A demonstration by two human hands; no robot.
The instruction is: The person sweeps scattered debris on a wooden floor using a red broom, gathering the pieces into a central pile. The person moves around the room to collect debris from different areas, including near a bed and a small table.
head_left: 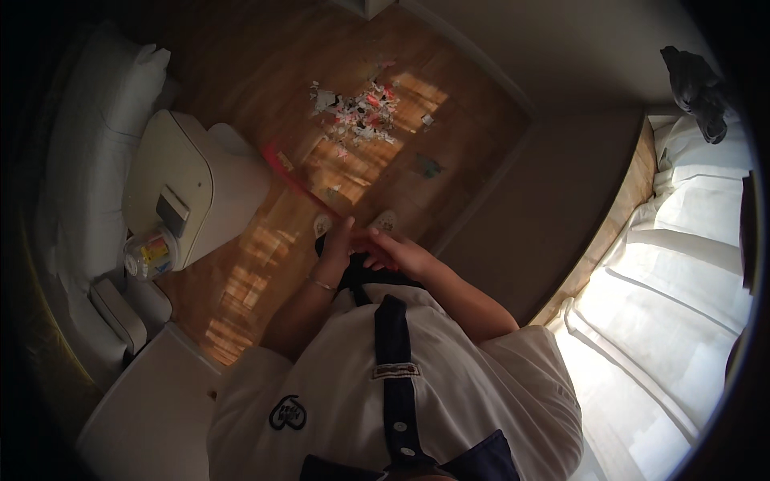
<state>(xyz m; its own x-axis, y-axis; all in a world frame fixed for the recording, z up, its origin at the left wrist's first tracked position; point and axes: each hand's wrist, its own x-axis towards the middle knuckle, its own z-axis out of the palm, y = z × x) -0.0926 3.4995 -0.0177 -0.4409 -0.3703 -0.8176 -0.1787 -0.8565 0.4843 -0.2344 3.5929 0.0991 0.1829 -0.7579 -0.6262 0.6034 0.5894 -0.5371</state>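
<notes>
A long-handled red broom (298, 186) slants from my hands down to the wooden floor, its head to the far left and partly lost in dim light. My left hand (340, 242) is closed around the upper handle, thumb up, with a bracelet at the wrist. Close beside it, my right hand (395, 250) is curled at the handle's top end; its palm side is partly hidden. Beyond the broom head, a loose heap of white, pink and dark paper scraps (365, 112) lies on the floor.
On the left stand a cream-coloured bin-like box (233, 180) and a clear plastic jar (151, 253). A greenish scrap (428, 166) lies on the floor. The wall (545, 188) runs along the right, with a bright white curtain (642, 321) and a dark bag-like bundle (696, 92).
</notes>
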